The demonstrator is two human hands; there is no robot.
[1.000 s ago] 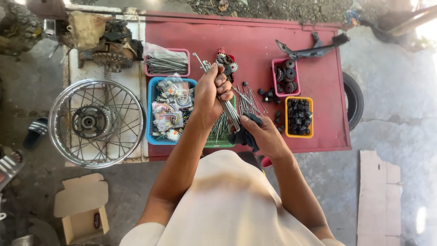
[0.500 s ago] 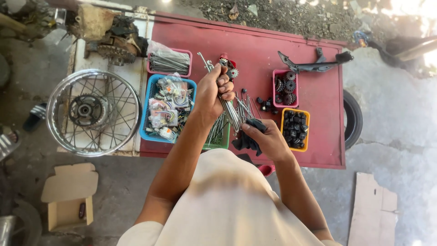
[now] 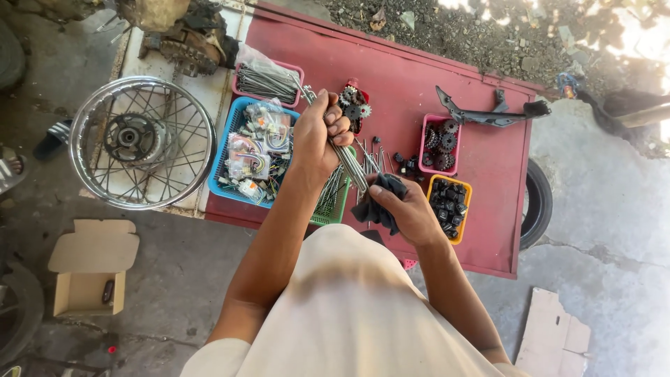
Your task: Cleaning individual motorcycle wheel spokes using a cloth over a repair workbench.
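Head view, blue basket [image 3: 222,183] of packets, pink tray [image 3: 427,143] of gears

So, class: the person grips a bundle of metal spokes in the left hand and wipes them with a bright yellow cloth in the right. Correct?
Not quite. In the head view the cloth in the right hand is dark, not yellow. The left hand does hold the bundle of spokes.

Your view in soft, even shade, sharp over the red table [image 3: 419,70], blown-out sun glare along the top right corner, dappled light on the gravel [image 3: 502,35], wide-angle bending at the edges
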